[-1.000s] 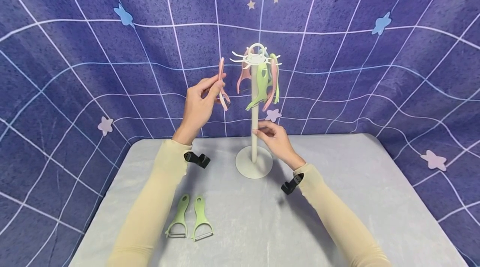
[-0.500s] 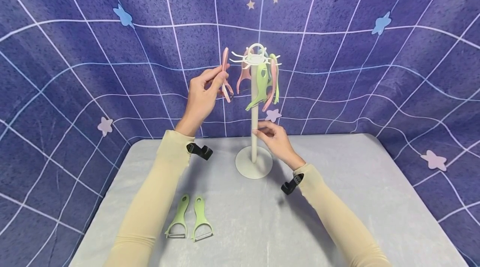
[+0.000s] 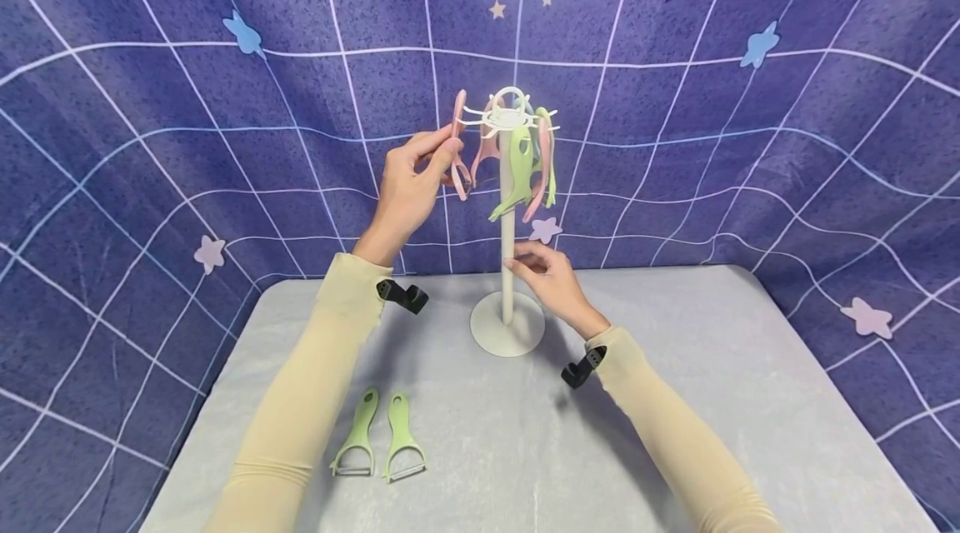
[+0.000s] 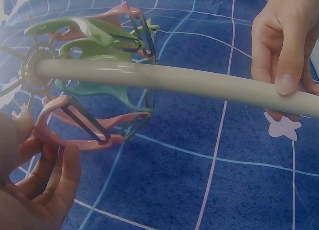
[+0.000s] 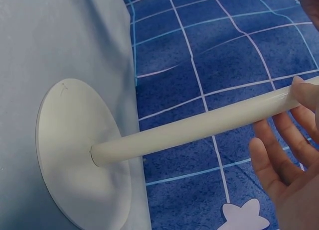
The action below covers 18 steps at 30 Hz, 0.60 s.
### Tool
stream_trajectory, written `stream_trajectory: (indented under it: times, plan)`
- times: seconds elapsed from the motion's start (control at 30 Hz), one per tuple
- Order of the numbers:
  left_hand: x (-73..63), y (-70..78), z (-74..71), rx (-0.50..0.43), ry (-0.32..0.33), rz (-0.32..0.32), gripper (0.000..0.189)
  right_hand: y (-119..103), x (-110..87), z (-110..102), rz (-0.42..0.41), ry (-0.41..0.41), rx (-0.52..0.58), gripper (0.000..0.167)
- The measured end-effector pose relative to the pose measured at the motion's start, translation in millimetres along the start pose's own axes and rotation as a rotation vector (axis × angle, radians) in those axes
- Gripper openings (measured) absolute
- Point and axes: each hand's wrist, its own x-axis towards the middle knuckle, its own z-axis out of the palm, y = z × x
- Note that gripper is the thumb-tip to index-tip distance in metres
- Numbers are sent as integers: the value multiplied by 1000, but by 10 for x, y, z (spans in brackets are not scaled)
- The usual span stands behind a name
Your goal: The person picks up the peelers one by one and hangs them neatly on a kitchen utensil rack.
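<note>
My left hand [image 3: 408, 187] pinches a pink peeler [image 3: 459, 112] by its handle, upright, close to the left hooks of a white rack [image 3: 507, 241]. In the left wrist view the peeler's blade frame [image 4: 75, 143] faces the camera; whether its hole is on a hook cannot be told. My right hand [image 3: 553, 283] holds the rack's post between thumb and fingers, above the round base [image 3: 498, 337]. From the hooks hang several peelers, among them a green peeler [image 3: 520, 162], a pink peeler [image 3: 489, 141] and a blue-green peeler [image 4: 99, 88], partly hidden behind the post.
Two green peelers, the left peeler [image 3: 363, 425] and the right peeler [image 3: 401, 425], lie side by side at the table's front left. The grey table [image 3: 675, 366] meets a blue gridded cloth [image 3: 637, 183] behind the rack.
My left hand has moved up and to the right with the pink peeler, bringing it to the rack's left hooks. The right hand stays on the post.
</note>
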Motion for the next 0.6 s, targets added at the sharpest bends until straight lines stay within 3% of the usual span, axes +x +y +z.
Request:
stream_trajectory:
  times: [0.6]
  plan:
    - [-56, -29, 19, 31, -38, -24, 37, 2, -7, 12, 12, -3, 29, 26]
